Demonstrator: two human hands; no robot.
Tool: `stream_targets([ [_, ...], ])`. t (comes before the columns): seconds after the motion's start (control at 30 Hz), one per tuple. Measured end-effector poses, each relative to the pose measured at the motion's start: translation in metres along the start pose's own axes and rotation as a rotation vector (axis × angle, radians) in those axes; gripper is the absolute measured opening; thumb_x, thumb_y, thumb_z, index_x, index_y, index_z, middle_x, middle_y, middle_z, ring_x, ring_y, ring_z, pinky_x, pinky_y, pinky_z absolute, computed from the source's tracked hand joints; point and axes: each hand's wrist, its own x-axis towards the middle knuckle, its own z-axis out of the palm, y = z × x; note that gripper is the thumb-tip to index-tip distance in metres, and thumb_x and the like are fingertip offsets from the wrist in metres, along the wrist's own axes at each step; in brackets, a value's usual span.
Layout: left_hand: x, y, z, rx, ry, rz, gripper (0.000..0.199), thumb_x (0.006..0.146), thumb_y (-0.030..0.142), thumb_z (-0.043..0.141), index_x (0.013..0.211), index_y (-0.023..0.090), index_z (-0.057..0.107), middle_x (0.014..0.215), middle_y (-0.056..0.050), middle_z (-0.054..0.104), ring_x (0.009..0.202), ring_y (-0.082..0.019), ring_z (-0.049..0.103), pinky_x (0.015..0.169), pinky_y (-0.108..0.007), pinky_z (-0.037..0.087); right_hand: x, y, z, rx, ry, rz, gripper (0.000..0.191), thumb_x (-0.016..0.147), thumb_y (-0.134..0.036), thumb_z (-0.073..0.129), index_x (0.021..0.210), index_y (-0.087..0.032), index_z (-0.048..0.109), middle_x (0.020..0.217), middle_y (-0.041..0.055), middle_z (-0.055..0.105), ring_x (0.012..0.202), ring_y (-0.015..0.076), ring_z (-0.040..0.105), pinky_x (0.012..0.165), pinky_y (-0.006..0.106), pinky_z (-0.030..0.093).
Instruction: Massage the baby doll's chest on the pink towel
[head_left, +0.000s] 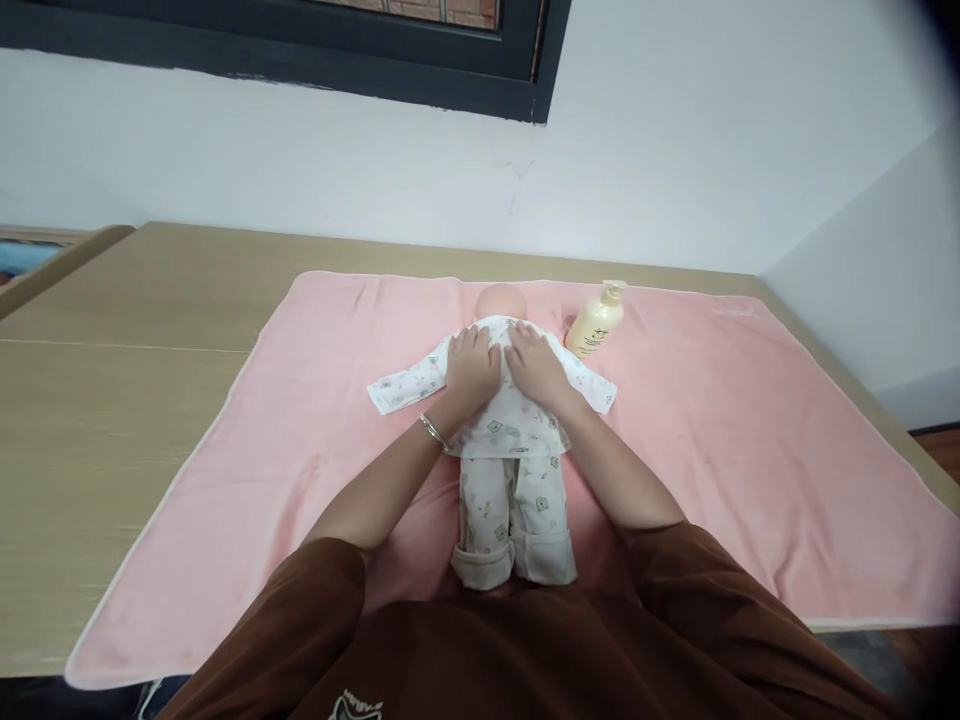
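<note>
A baby doll [502, 300] lies on a pink blanket, its bald head toward the wall. It wears a white printed top [499, 430] and matching trousers [486, 505] with turned-up cuffs. Both sleeves stretch out to the sides. My left hand [474, 362] rests flat on the upper left of the top, fingers extended toward the head. On the upper right of the top lies my right hand [535, 366], also flat with fingers stretched out. Neither hand grips anything. The doll's face does not show.
The pink blanket [315, 390] covers much of a wooden table [112, 430]. A pale yellow pump bottle [596, 322] stands on it, right of the doll's head. Behind the table rises a white wall [660, 160] with a dark-framed window [450, 75].
</note>
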Motion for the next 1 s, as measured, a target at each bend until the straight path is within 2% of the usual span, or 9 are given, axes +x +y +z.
stream_targets([
  [0.13, -0.017, 0.022, -0.005, 0.081, -0.028, 0.021, 0.054, 0.1, 0.028, 0.038, 0.144, 0.0, 0.052, 0.154, -0.03, 0.051, 0.15, -0.042, 0.043, 0.125, -0.061, 0.028, 0.015, 0.02, 0.0, 0.0, 0.016, 0.111, 0.066, 0.108, -0.042, 0.03, 0.158, 0.0, 0.038, 0.167, 0.0242, 0.034, 0.158, 0.0338, 0.028, 0.131, 0.051, 0.019],
  [0.27, -0.029, 0.034, -0.005, 0.092, -0.043, 0.014, 0.055, 0.099, 0.025, 0.04, 0.147, -0.001, 0.05, 0.159, -0.03, 0.046, 0.154, -0.041, 0.038, 0.128, -0.058, 0.024, 0.008, 0.011, 0.0, -0.09, 0.027, 0.092, 0.061, 0.109, -0.034, 0.027, 0.157, 0.002, 0.038, 0.166, 0.0245, 0.036, 0.157, 0.0344, 0.031, 0.13, 0.051, 0.02],
  [0.4, -0.019, 0.024, -0.003, 0.077, -0.042, 0.017, 0.05, 0.1, 0.023, 0.038, 0.144, 0.005, 0.053, 0.155, -0.025, 0.052, 0.151, -0.036, 0.043, 0.127, -0.056, 0.03, -0.007, -0.007, -0.001, -0.178, -0.004, 0.046, 0.061, 0.109, -0.03, 0.027, 0.159, 0.005, 0.033, 0.165, 0.0277, 0.035, 0.156, 0.0368, 0.031, 0.129, 0.049, 0.023],
  [0.57, 0.006, 0.005, -0.012, 0.184, -0.138, -0.04, 0.045, 0.1, 0.019, 0.034, 0.137, 0.009, 0.059, 0.148, -0.019, 0.061, 0.143, -0.031, 0.053, 0.123, -0.048, 0.038, -0.025, -0.023, 0.001, -0.206, -0.038, -0.015, 0.064, 0.107, -0.029, 0.034, 0.16, 0.005, 0.03, 0.167, 0.0309, 0.028, 0.158, 0.0406, 0.025, 0.129, 0.051, 0.022],
  [0.67, 0.0, 0.014, -0.016, 0.248, -0.149, -0.025, 0.049, 0.102, 0.021, 0.034, 0.143, 0.003, 0.054, 0.152, -0.023, 0.056, 0.146, -0.032, 0.05, 0.124, -0.047, 0.036, -0.019, -0.017, 0.0, -0.124, -0.044, -0.026, 0.062, 0.106, -0.027, 0.033, 0.158, 0.005, 0.034, 0.167, 0.0292, 0.03, 0.159, 0.0379, 0.024, 0.13, 0.05, 0.023],
  [0.83, -0.031, 0.04, -0.016, 0.338, -0.167, 0.084, 0.059, 0.102, 0.024, 0.038, 0.151, -0.007, 0.041, 0.16, -0.032, 0.043, 0.154, -0.04, 0.038, 0.127, -0.053, 0.03, 0.007, 0.018, -0.004, 0.025, -0.023, 0.036, 0.06, 0.105, -0.023, 0.026, 0.159, 0.002, 0.034, 0.167, 0.0228, 0.035, 0.159, 0.032, 0.027, 0.13, 0.046, 0.027],
  [0.9, -0.032, 0.039, -0.015, 0.335, -0.184, 0.113, 0.059, 0.101, 0.024, 0.039, 0.151, -0.008, 0.04, 0.161, -0.032, 0.041, 0.155, -0.04, 0.036, 0.127, -0.055, 0.03, 0.01, 0.023, -0.003, 0.007, -0.019, 0.028, 0.061, 0.106, -0.026, 0.026, 0.159, 0.003, 0.034, 0.167, 0.023, 0.035, 0.159, 0.0327, 0.028, 0.13, 0.047, 0.026],
  [1.0, -0.014, 0.024, -0.016, 0.293, -0.198, 0.07, 0.055, 0.1, 0.025, 0.038, 0.146, -0.003, 0.048, 0.158, -0.028, 0.048, 0.151, -0.038, 0.043, 0.125, -0.055, 0.035, 0.002, 0.012, 0.0, -0.089, -0.008, -0.015, 0.062, 0.106, -0.026, 0.027, 0.158, 0.007, 0.034, 0.164, 0.0278, 0.036, 0.157, 0.036, 0.03, 0.129, 0.05, 0.025],
])
